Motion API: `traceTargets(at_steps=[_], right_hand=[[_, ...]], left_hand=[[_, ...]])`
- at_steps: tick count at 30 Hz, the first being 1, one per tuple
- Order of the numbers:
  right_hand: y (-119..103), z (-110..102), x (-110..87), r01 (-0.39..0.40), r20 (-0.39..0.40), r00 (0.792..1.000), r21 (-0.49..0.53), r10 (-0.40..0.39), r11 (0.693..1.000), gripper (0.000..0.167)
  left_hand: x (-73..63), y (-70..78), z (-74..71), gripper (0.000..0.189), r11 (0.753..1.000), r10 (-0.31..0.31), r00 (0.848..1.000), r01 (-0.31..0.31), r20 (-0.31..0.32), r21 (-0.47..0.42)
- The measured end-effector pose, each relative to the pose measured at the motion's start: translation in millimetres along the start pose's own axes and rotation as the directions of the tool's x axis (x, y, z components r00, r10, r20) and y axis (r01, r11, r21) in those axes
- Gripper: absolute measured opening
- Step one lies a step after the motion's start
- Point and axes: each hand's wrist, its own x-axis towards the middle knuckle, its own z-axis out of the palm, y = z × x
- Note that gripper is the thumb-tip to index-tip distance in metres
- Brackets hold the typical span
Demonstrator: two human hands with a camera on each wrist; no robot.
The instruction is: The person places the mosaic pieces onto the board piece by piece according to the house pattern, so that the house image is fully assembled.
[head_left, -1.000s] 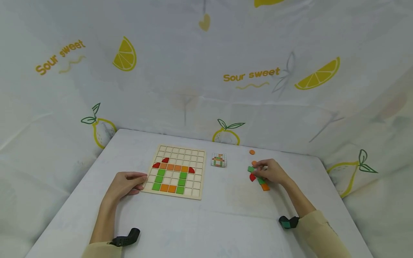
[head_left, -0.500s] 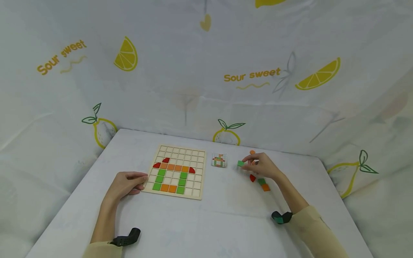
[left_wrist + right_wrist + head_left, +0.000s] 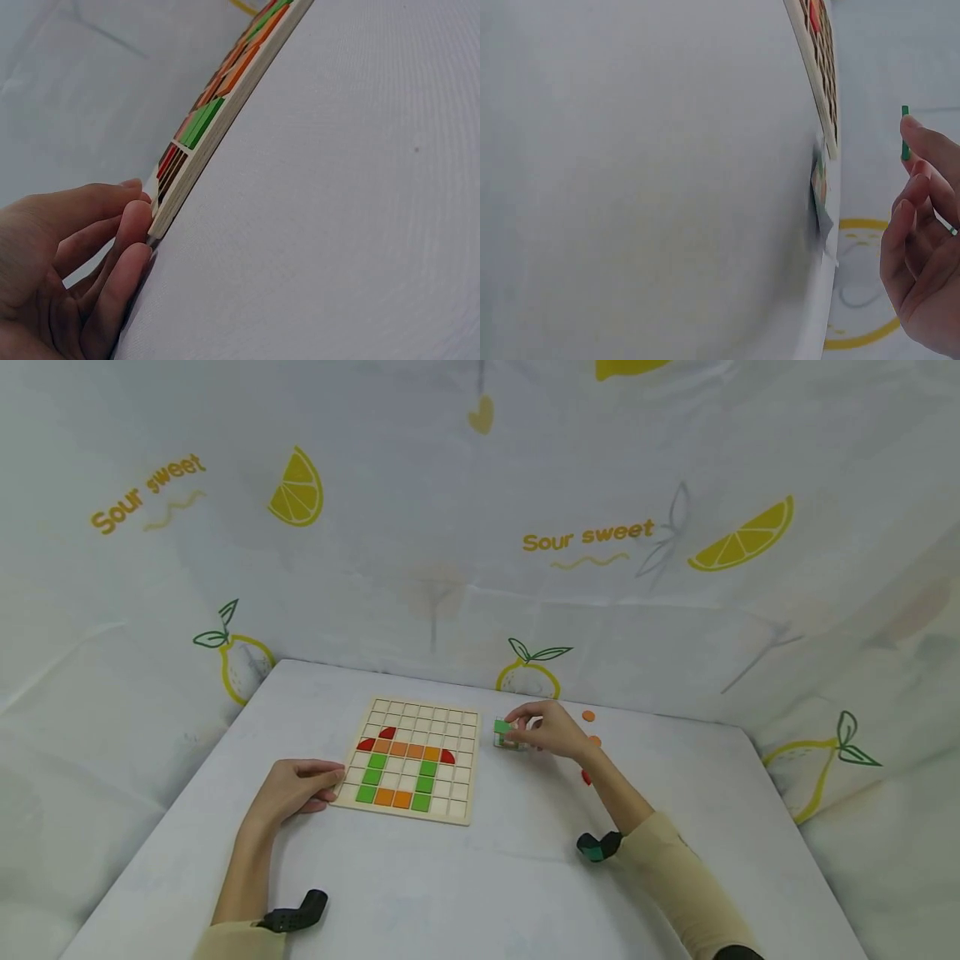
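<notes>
My left hand (image 3: pixel 296 787) grips the near left edge of a wooden grid board (image 3: pixel 459 781), with its fingers and thumb at the corner in the left wrist view. Green and orange square tiles and red quarter-round tiles lie in some cells. My right hand (image 3: pixel 553 729) pinches a green square tile (image 3: pixel 502 727) between thumb and fingertips. In the right wrist view the tile (image 3: pixel 905 133) shows edge-on, held above the table. It partly covers a small pattern card (image 3: pixel 508 744) in the head view, which lies to the right of the board.
An orange round tile (image 3: pixel 588 716) lies near the table's back edge, with another orange piece (image 3: pixel 595 741) closer in. A red tile (image 3: pixel 586 777) shows partly beside my right forearm, which hides part of the table. A printed white cloth (image 3: pixel 420 560) hangs behind.
My right hand has picked the green tile from the loose pieces and carried it left, over the pattern card. My left hand stays on the board.
</notes>
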Motion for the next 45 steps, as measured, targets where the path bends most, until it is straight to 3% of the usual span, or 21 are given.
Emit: traceTargets(at_steps=[6, 15, 24, 36, 45], right_hand=[[-15, 28, 27.5, 0.011, 0.011, 1.0, 0.003, -0.011, 1.0, 0.027], [-41, 77, 68.2, 0.053, 0.096, 0.994, -0.059, -0.047, 0.997, 0.028], [-58, 118, 88.9, 0.004, 0.137, 0.991, -0.093, 0.008, 0.996, 0.025], [-69, 130, 92.5, -0.056, 0.122, 0.99, -0.149, 0.074, 0.987, 0.027], [-69, 126, 88.0, -0.02, 0.139, 0.99, -0.131, 0.038, 0.991, 0.025]], left_hand=[[-0.4, 1.1, 0.4, 0.049, 1.0, -0.007, 1.0, 0.007, 0.0, 0.0], [1.1, -0.9, 0.6, 0.048, 1.0, -0.015, 1.0, 0.015, -0.007, 0.004], [1.1, -1.7, -0.3, 0.049, 1.0, -0.009, 1.0, 0.009, -0.008, 0.008], [2.3, -0.7, 0.2, 0.048, 1.0, 0.0, 1.0, 0.0, -0.006, 0.009], [2.6, -3.6, 2.5, 0.047, 1.0, -0.021, 1.0, 0.021, -0.008, 0.01]])
